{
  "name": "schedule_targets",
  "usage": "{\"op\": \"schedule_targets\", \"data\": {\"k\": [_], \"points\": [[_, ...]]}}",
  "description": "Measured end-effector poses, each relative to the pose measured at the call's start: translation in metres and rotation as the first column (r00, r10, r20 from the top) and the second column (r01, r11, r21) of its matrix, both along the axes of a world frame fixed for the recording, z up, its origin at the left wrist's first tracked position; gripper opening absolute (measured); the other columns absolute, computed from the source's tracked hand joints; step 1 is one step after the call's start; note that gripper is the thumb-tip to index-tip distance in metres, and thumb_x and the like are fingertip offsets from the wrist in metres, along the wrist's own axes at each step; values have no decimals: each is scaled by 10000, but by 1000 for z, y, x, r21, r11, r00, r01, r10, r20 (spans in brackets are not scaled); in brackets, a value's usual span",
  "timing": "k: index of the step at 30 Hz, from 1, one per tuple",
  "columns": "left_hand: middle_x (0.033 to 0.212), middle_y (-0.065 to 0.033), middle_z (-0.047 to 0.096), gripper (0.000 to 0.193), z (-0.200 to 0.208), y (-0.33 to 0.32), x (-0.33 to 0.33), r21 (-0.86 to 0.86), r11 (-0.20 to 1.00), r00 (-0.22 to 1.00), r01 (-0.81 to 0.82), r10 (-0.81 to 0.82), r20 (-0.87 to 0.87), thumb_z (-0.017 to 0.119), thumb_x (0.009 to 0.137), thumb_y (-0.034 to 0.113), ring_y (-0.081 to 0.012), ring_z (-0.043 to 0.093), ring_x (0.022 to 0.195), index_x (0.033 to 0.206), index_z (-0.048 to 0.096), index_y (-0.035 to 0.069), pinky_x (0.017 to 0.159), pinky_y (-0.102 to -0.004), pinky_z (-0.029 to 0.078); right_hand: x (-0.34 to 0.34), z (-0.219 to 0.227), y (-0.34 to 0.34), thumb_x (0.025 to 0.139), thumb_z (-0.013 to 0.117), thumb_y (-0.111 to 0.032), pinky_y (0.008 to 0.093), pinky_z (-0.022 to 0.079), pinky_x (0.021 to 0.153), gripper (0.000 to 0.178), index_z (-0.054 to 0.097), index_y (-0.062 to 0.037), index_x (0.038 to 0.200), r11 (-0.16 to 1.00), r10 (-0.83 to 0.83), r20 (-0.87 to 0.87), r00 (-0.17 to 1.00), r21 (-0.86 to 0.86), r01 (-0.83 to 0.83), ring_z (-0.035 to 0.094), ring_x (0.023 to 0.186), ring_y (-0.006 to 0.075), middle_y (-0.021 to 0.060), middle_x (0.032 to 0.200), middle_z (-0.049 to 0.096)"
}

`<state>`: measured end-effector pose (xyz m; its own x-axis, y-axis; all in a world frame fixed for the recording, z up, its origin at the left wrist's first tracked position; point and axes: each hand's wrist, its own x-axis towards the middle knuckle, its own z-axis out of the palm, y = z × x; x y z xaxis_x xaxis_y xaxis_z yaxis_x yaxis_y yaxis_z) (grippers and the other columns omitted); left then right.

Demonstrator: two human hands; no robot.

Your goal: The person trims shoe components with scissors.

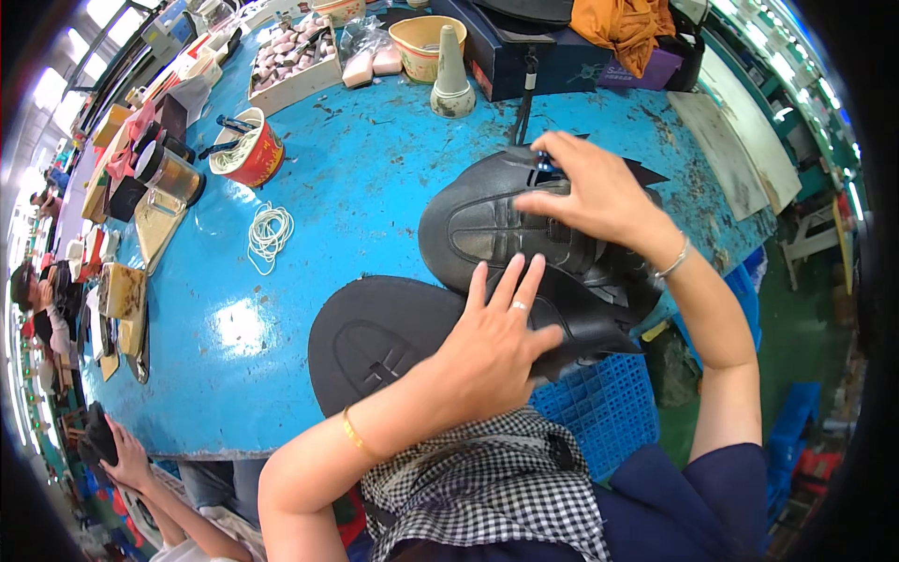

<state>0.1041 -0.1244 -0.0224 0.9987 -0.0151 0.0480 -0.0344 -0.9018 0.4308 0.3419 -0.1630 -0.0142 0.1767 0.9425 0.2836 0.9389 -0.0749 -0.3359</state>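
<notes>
Black leather shoe uppers lie flat near the table's front edge. One upper is at the left; a second upper, with raised seams and cut slots across its front, lies to its right on other black pieces. My left hand rests on the uppers where they meet, palm down with fingers spread. My right hand is over the right upper, thumb and fingers curved around a small dark blue tool. It resembles thread snips, but the fingers partly hide it.
On the blue table are a coil of white cord, a red tub, a grey cone, and a tray of pale blocks. Glue jars stand left. A co-worker's hand shows lower left. A blue crate is below.
</notes>
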Motion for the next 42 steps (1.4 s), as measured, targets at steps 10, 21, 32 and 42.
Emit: {"op": "schedule_targets", "data": {"k": [10,21,32,42], "points": [[1565,-358,184,309,-17,17,12,-104,994,994,46,-56,-96,567,946,290,-496,282,1433,1063,749,69,1092,-626,323,19,-30,23,875,655,-433,461,519,831,500,596,17,1084,952,-138,-14,990,-278,128,674,944,392,214,974,702],[1481,-337,367,348,-6,30,4,-280,960,999,-24,13,-42,617,940,280,-433,392,1386,1176,688,33,1104,-542,354,15,-35,27,969,550,-274,512,488,789,278,549,-20,1082,962,-97,65,993,-249,110,644,887,429,234,908,681],[958,-9,709,346,70,96,-32,-863,248,722,-441,670,-176,636,936,331,-81,621,800,1111,665,35,691,-240,462,26,-47,17,988,513,-222,506,481,767,220,556,-25,1078,994,-94,-143,985,-73,84,627,880,451,241,890,662],[958,-255,679,270,30,84,-8,-84,787,718,-612,597,358,586,935,197,-401,658,868,1085,646,-20,758,-476,519,21,-48,13,986,534,-238,501,481,736,204,572,-50,1056,991,-136,-184,973,-17,135,633,841,440,230,867,668]]}}
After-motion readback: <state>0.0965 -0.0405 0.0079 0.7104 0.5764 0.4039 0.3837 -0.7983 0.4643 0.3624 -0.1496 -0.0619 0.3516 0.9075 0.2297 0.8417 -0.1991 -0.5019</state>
